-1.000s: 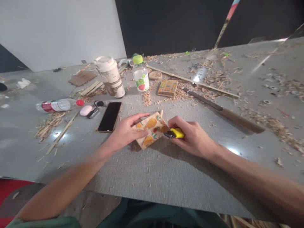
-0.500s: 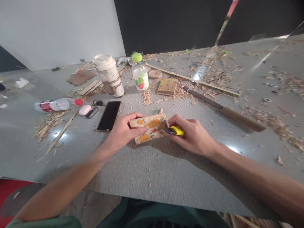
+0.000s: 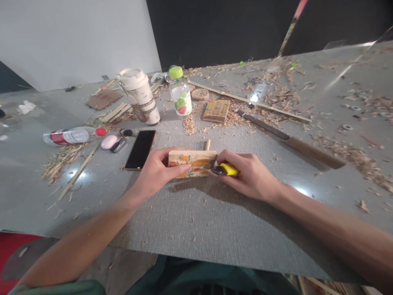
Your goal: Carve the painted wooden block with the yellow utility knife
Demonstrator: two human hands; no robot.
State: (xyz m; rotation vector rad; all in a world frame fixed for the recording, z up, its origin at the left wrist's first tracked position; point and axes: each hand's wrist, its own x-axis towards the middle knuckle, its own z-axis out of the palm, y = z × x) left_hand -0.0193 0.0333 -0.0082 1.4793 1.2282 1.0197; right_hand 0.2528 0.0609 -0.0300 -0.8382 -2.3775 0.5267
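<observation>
Head cam: our L hand grips the L end of a fruit-print wooden block, thumb on its patterned face. The block's approx. mid-width on the worktop, nearer the near edge than the far; can't tell if it touches the surface. Our R hand is wrapped round a yellow utility knife, dark nose at the block's R end; blade too small to make out. A short wooden peg shows just behind. Twd the L edge we've a smartphone; twd the far edge, a lidded cup & a green-capped bottle.
</observation>
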